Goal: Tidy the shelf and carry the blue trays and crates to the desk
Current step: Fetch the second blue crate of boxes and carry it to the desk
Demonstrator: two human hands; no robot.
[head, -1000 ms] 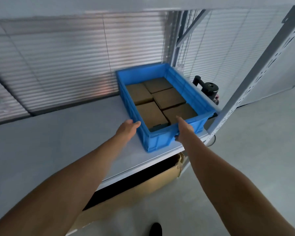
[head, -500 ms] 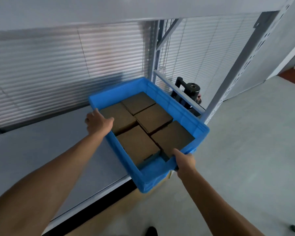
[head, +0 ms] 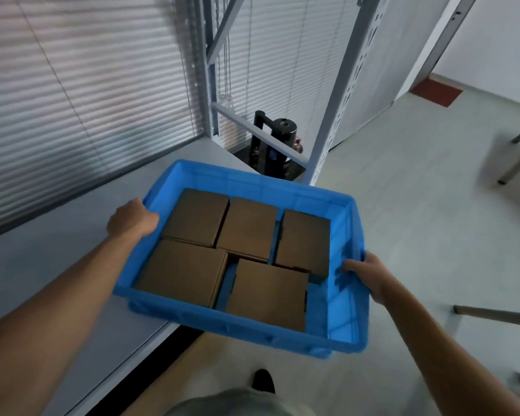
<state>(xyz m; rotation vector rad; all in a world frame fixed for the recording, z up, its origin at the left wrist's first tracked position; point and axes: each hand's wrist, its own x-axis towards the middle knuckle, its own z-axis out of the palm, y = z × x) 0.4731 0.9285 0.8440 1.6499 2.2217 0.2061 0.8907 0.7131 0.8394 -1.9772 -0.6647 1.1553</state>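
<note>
A blue plastic crate (head: 347, 319) is held in the air, mostly past the front edge of the grey shelf board (head: 57, 265). Several flat brown cardboard boxes (head: 249, 226) lie inside it. My left hand (head: 131, 219) grips the crate's left rim with the fingers curled over the edge. My right hand (head: 370, 274) grips the right rim. The crate tilts slightly down toward me.
A grey perforated shelf upright (head: 339, 94) stands just behind the crate. A black device (head: 278, 145) sits on the floor beyond it. Slatted blinds (head: 72, 100) back the shelf. Chair or table legs (head: 517, 151) show at the right. A cardboard box (head: 174, 370) sits under the shelf.
The crate has been lifted off the shelf and swung out to the right, over the floor. Both hands shifted from its near end to its side rims.
</note>
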